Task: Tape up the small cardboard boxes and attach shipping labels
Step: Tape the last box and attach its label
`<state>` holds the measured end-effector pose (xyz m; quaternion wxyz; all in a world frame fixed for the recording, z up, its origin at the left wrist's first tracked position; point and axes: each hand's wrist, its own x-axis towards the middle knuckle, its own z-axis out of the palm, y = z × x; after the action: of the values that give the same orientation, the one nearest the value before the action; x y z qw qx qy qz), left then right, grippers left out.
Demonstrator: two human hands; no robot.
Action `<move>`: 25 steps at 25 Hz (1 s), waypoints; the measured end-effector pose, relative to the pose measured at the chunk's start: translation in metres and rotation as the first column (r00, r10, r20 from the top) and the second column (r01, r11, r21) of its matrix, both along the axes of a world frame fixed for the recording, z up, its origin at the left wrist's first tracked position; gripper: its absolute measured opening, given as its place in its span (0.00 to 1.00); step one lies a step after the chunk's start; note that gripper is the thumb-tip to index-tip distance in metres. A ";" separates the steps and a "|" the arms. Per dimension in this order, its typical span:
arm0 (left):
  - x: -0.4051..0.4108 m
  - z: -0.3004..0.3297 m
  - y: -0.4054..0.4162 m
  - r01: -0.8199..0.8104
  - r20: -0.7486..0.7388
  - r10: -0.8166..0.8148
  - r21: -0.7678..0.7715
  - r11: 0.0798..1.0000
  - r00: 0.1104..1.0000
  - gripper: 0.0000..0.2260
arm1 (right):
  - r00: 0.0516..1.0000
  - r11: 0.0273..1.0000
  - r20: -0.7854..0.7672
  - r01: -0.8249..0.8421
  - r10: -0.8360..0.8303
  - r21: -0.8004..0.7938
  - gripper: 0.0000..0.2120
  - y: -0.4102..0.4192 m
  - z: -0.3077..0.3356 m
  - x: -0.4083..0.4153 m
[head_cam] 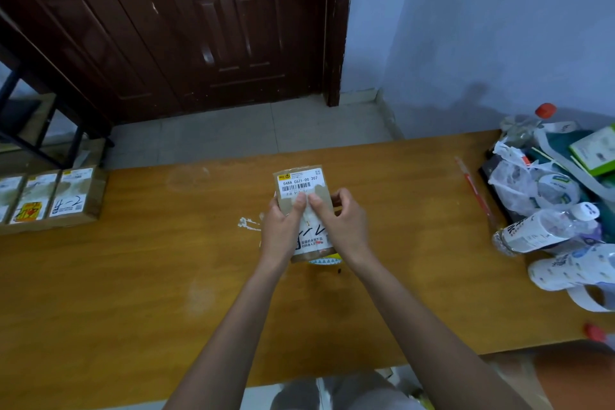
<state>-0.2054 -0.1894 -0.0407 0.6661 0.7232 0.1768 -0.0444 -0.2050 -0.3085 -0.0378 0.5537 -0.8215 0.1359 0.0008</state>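
A small brown cardboard box [301, 181] with a white barcode shipping label on its far end is held above the middle of the wooden table [133, 276]. My left hand [283, 230] grips its left side, thumb on top. My right hand [339, 223] holds the right side, its thumb and forefinger pinching at a torn white label [312, 230] on the box's top. Part of a yellow and white tape roll [324, 260] peeks out under the box. Three labelled boxes [50, 196] stand in a row at the table's left edge.
A heap of plastic bags, bottles and label rolls [559, 203] crowds the table's right end. A red pen [472, 186] lies beside it. A scrap of white paper [248, 223] lies left of my hands. A dark wooden door [199, 27] stands beyond the table.
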 end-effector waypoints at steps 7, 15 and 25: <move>0.008 -0.002 -0.013 -0.016 -0.071 0.018 0.026 1.000 0.997 0.20 | 0.999 0.999 0.001 -0.045 0.045 0.014 0.20 -0.014 -0.004 0.002; 0.000 0.002 -0.018 -0.124 0.055 0.114 0.242 0.962 0.992 0.18 | 1.000 0.995 -0.004 -0.027 0.028 0.100 0.19 -0.019 -0.010 0.005; -0.025 0.023 0.067 0.129 -0.197 -0.156 -0.146 0.981 0.968 0.16 | 0.979 0.865 -0.113 -0.091 0.168 0.494 0.12 -0.006 0.004 0.004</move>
<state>-0.2302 -0.1226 -0.0176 0.6854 0.6800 0.1893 -0.1789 -0.2008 -0.3140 -0.0339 0.7291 -0.6606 0.1175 0.1350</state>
